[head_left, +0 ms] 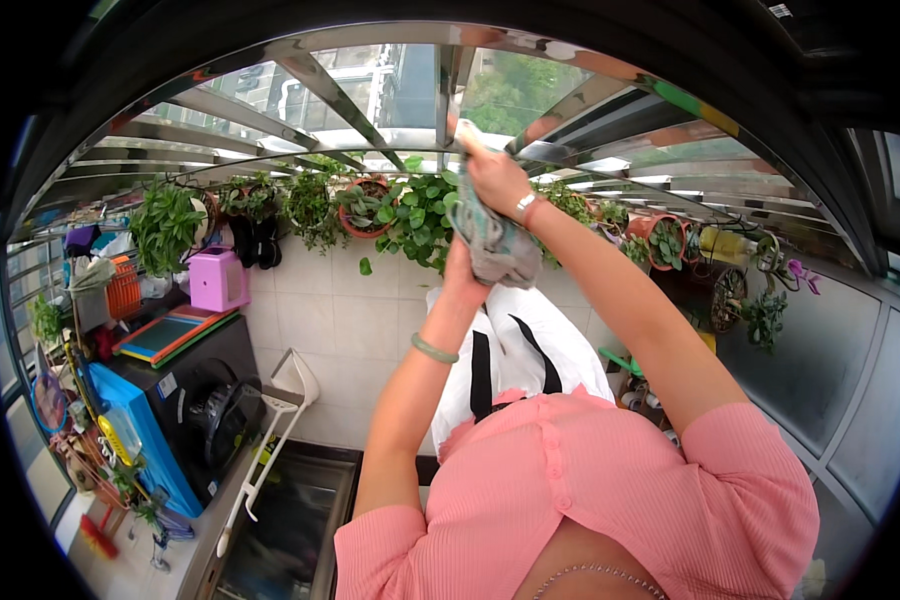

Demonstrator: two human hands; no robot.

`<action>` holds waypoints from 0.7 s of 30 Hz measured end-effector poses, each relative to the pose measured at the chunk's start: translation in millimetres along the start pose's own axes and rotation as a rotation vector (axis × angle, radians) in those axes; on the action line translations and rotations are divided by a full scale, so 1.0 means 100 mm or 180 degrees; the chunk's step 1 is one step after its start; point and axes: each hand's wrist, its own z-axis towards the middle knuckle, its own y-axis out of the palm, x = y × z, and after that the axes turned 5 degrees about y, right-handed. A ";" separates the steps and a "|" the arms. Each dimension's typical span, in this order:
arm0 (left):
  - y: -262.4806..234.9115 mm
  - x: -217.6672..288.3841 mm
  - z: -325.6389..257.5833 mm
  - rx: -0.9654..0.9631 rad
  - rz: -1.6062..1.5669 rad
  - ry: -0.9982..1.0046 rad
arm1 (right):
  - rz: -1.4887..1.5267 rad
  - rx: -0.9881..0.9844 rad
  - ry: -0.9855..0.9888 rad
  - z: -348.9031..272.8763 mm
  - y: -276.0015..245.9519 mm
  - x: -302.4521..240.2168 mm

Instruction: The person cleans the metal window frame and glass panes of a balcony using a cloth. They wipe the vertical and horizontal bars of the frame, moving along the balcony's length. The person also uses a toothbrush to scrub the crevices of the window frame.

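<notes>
"Where is the cloth?"

"I see the crumpled, grey-green patterned fabric cloth (505, 250) just right of the bushy, broad-leaved green plant (420, 220). My right hand (498, 182) is wrapped round its upper end; my left hand (462, 270) is at its lower part, fingers hidden, so I can't tell its grip."

"How should I work it well?"

"I'd gather the loose folds into a compact bunch, keep the right hand's hold firm, and steer the fabric clear of the plant, since a dangling corner could snag its leaves."
</notes>
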 end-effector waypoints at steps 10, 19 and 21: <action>0.07 -0.39 0.03 0.0045 -0.0010 -0.0262 | -0.0592 -0.0438 0.0232 -0.32 -0.27 0.05; 0.10 -0.07 -0.06 0.0105 0.0049 0.0123 | -0.0512 -0.0337 -0.0075 -0.14 -0.12 -0.13; 0.05 -0.25 0.03 0.0186 0.0128 0.0118 | -0.0622 -0.0426 -0.0234 -0.15 -0.21 -0.03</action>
